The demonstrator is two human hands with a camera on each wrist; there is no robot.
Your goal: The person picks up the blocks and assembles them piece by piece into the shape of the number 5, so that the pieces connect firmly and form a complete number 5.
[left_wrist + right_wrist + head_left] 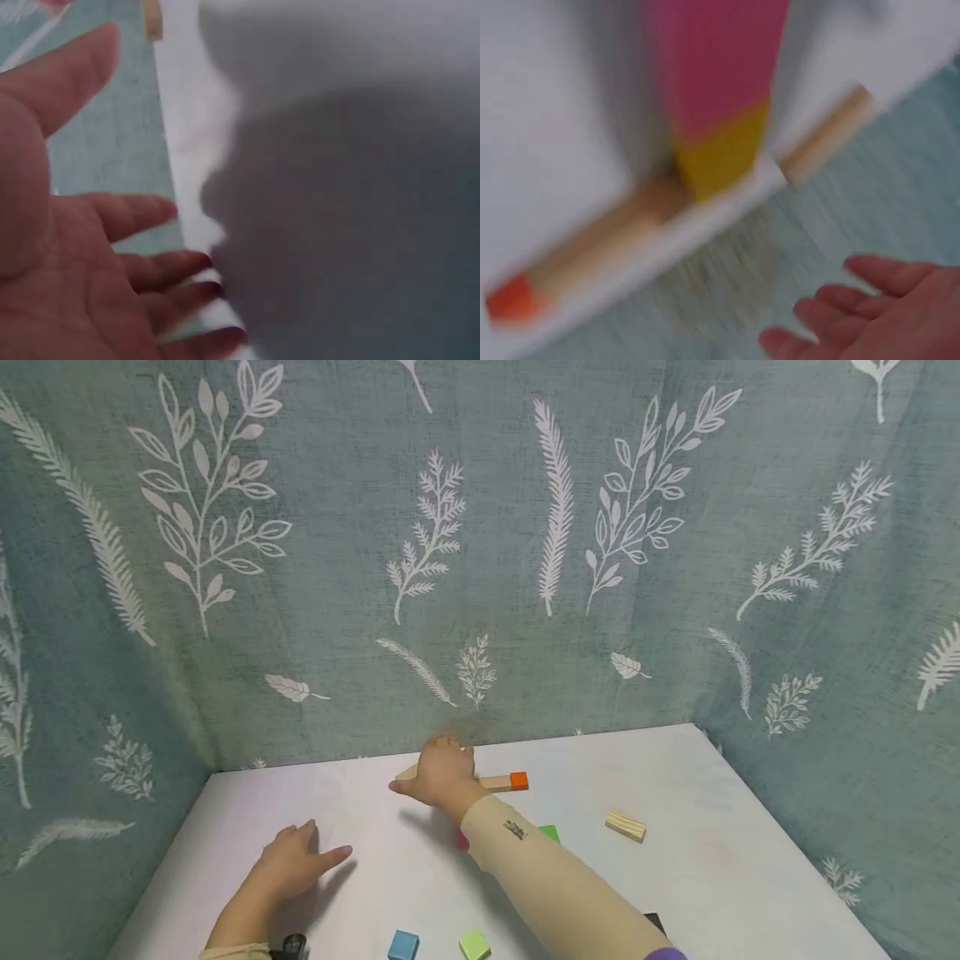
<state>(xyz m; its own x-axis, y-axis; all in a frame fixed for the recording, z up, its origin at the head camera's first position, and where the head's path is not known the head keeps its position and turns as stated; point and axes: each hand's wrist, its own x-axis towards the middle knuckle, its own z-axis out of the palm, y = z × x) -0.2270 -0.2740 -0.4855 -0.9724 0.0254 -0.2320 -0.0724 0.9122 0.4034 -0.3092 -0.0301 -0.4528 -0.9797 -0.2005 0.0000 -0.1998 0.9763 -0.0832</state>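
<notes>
My right hand (442,772) hovers at the table's back edge, over a row of blocks. A plain wooden block (407,773) shows left of it; to its right lie a wooden block (495,783) and an orange block (519,781) end to end. In the right wrist view the fingers (817,319) are extended and hold nothing. Nearby are a pink block (720,67) and a yellow block (724,161) against each other, blurred; whether stacked I cannot tell. My left hand (294,862) hangs above the table's left side, fingers spread, holding nothing.
On the white table (360,827) are a blue cube (403,945), a lime cube (475,945), a ridged wooden block (626,826), a partly hidden green block (551,832) and a dark object (656,922). A leaf-patterned curtain (337,568) borders the back and sides.
</notes>
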